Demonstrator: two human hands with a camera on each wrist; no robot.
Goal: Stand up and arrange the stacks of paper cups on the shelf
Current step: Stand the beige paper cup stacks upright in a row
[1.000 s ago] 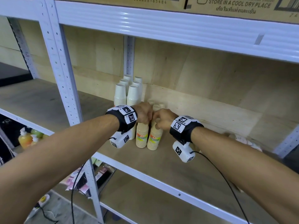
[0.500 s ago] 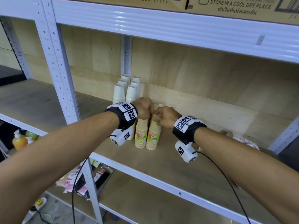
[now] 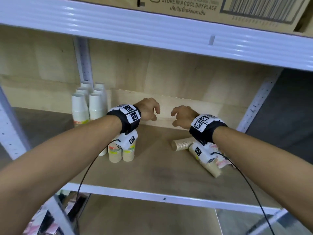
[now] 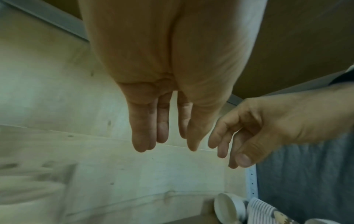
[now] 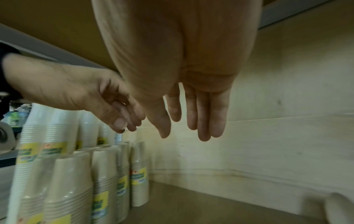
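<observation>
Upright stacks of white paper cups stand at the back left of the wooden shelf, with tan stacks upright in front of them, also seen as a row of stacks in the right wrist view. Fallen tan stacks lie on their sides at the right, partly under my right wrist. My left hand and right hand hover above the shelf's middle, close together, fingers relaxed and holding nothing. The left wrist view shows straight left fingers; right fingers hang loose.
A white metal beam with cardboard boxes on top runs overhead. White uprights stand at the back left and right. A lower shelf lies below. Wrist cables hang off both arms.
Both hands have let go of the upright tan stacks and moved right and up, now hovering empty over the shelf's middle. The view has swung right, showing the fallen stacks.
</observation>
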